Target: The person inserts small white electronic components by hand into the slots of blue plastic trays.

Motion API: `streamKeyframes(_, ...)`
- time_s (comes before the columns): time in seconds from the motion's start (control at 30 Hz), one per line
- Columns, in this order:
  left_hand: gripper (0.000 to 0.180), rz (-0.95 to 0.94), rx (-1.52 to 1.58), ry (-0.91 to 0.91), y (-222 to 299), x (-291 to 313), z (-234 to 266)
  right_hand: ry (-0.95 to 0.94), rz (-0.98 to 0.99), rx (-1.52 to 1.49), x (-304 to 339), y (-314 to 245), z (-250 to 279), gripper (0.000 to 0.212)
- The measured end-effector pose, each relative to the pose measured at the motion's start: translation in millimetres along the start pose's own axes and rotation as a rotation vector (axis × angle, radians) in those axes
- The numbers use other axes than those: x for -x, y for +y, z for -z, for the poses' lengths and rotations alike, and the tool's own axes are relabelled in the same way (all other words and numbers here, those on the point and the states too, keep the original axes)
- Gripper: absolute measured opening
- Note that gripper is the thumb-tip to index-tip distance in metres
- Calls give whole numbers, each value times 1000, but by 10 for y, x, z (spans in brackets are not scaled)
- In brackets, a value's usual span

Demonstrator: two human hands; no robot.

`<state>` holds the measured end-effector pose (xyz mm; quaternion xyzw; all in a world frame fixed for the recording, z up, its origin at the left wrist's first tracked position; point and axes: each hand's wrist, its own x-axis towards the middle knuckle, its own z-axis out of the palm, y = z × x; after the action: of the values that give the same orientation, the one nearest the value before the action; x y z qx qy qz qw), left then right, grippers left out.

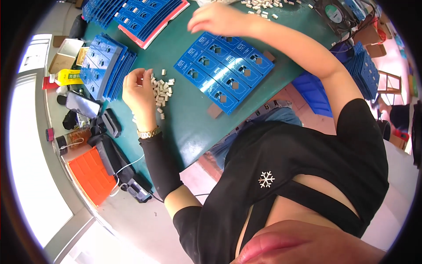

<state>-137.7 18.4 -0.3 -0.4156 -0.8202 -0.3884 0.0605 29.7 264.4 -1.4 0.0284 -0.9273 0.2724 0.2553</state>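
Note:
A blue circuit board panel (220,72) with cut-outs lies on the green table in front of me, propped on brown blocks. My left hand (140,94) is left of it, beside a small pile of white connectors (162,91). Its thumb and fingertips come together in a pinch; whatever they hold is too small to name. Over the panel's far edge hangs my right hand (217,20), slightly blurred. Its fingers are bent and drawn together, and anything between them is hidden.
Stacks of blue panels (105,66) stand at the left and far left, some on a red-edged tray (151,33). More white connectors (263,5) are scattered at the far side. A phone (82,104), yellow bottle (69,77), orange bin (92,176) and black fan (334,14) surround the table.

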Motion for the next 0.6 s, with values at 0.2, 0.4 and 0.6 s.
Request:
streamKeyframes(0.2,15,-138,-61,32,-172,237,79,-313,-4,-216,-329,-202,-615,12)
streamKeyframes(0.4,15,3,-44,-49,-207,266,50,-337,-160,-260,-323,-197,-682,14)
streamKeyframes(0.6,17,-160,-160,-13,-59,210,-117,-231,-68,-144,-261,-202,-748,14)
